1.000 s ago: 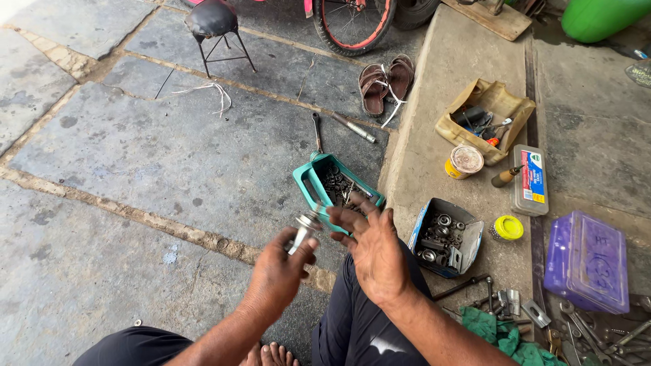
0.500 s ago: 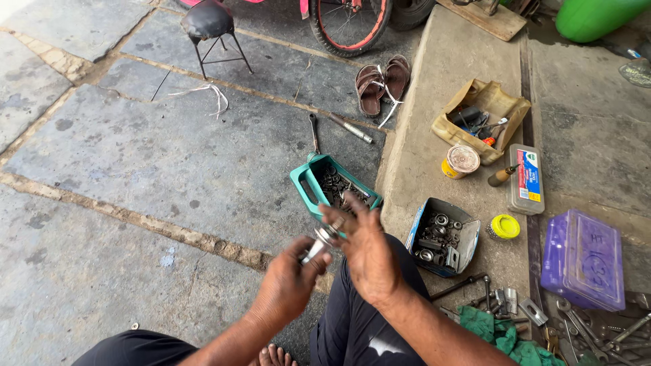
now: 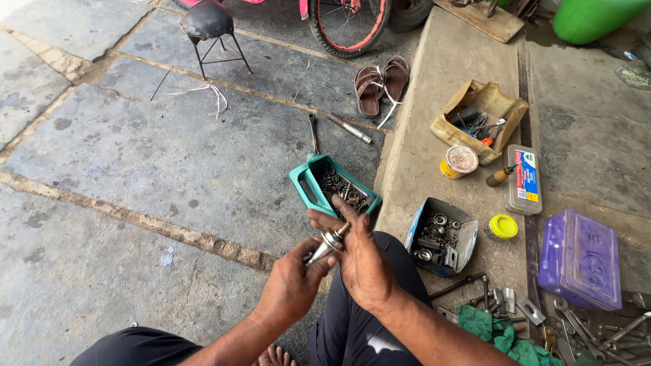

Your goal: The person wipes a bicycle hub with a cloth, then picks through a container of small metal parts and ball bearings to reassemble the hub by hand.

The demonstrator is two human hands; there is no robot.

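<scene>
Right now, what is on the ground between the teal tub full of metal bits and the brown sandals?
In the head view, a spanner and a metal rod tool lie on the stone between the teal tub and the sandals.

a seated person's two hands meet over their lap. the left hand (image 3: 290, 290) holds a small metal axle part (image 3: 325, 245) from below, while the right hand (image 3: 364, 261) covers its upper end with fingers spread. just beyond the hands, on the stone floor (image 3: 135, 176), sits a cut-open teal container (image 3: 306, 186) filled with small metal parts. to the right, on a raised concrete slab (image 3: 447, 74), a blue box of bearings (image 3: 468, 237), a yellow lid (image 3: 503, 226) and a purple plastic case (image 3: 582, 259). brown sandals (image 3: 380, 83) lie near a bicycle wheel (image 3: 348, 27).
</scene>
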